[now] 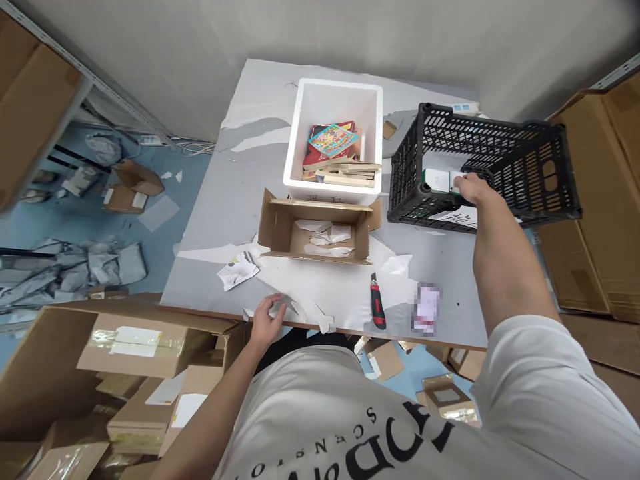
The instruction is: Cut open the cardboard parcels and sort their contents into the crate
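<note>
My right hand (471, 187) reaches down into a black plastic crate (407, 177), its fingers closed at the edge of a small white box with green edges (439, 180). Part of the grip is hidden by the hand itself. My left hand (269, 320) rests at the front edge of the table, fingers loosely bent and apart, holding nothing, beside torn white paper (313, 313). Ahead of me lies an open cardboard box (315, 258) with several crumpled white paper pieces inside. A red and black utility knife (377, 303) lies on the table to its right.
Behind the cardboard box stands a white foam box (293, 150) holding books (333, 143). A crumpled white packet (239, 271) and a blurred-out pinkish item (427, 308) lie on the table (205, 233). A large carton of boxes (135, 340) stands at lower left; cartons (575, 253) stack at right.
</note>
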The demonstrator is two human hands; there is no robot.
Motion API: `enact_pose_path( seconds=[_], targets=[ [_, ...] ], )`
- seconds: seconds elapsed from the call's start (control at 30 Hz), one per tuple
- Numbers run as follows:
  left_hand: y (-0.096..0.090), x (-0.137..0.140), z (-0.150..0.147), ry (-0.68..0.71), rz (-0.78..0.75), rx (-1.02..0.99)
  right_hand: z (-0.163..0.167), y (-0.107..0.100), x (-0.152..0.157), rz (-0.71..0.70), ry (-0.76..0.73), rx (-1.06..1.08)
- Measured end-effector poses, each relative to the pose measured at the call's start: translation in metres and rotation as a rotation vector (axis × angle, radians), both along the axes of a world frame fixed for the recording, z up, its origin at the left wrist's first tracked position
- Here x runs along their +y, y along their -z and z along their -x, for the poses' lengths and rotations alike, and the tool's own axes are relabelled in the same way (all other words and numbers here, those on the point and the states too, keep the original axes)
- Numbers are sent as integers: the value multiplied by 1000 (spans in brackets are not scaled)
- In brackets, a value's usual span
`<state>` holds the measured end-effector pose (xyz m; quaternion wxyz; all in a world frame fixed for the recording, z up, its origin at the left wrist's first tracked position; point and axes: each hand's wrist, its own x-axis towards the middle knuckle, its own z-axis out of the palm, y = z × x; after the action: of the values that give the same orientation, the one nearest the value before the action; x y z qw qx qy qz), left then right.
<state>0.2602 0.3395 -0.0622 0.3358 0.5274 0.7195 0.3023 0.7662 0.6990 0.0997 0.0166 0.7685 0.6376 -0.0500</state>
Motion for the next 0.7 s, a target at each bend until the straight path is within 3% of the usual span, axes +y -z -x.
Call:
enact_pose_path(
  seconds=[0.1,0.2,0.27,0.33,0.4,0.43,0.47,0.6,0.7],
  targets=[
    [-3,15,4,20,-55,17,-5,4,-2,176,203,135],
    [-3,40,13,25,-93,33,-12,5,-14,94,222,238],
    [-1,61,21,24,-92,39,-14,7,-31,-67,191,251],
    [2,84,29,26,-77,40,-6,16,-59,-356,136,242],
    [8,106,35,39,-49,38,17,36,-98,-654,48,296],
    [11,117,37,55,-33,32,35,51,-120,-721,20,377],
    [15,126,37,77,-17,23,57,68,-141,-691,-7,486],
    [28,150,31,134,16,-68,156,139,-200,-93,-183,918],
    [28,150,24,72,16,-182,201,166,-214,-2,-156,969]
  ],
)
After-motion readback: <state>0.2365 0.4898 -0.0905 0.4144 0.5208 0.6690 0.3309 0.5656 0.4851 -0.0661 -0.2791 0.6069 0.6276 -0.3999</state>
